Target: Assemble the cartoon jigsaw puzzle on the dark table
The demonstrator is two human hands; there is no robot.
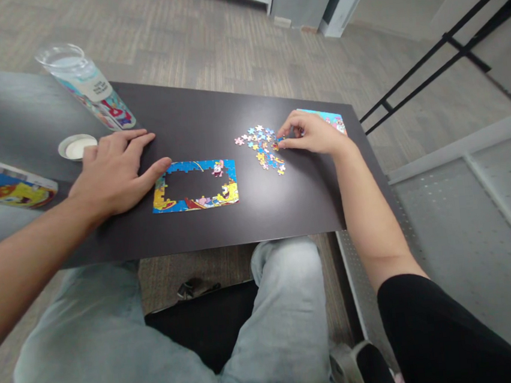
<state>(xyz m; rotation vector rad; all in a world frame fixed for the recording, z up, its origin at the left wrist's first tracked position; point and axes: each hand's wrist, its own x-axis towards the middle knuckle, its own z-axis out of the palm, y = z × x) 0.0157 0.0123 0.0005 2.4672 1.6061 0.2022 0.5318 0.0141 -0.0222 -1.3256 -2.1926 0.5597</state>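
My left hand (pixel 111 172) lies flat on the dark table with its fingers spread. Its thumb tip reaches the upper left corner of a jigsaw puzzle frame (pixel 188 204). That frame is a joined border of blue and yellow cartoon pieces around a bare middle, with some pieces reaching inward at the upper right and lower right. To the right lies a loose pile of puzzle pieces (pixel 260 146). At the pile's right edge, my right hand (pixel 310 132) has thumb and index finger pinched on a small puzzle piece, which the fingers partly hide.
A clear printed tube (pixel 92 87) stands at the table's back left, with a white lid (pixel 77 147) near it. A colourful printed sheet (pixel 334 120) lies partly behind my right hand. Another printed item (pixel 5 179) is at the far left. Black metal bars (pixel 444 47) rise beyond the right edge.
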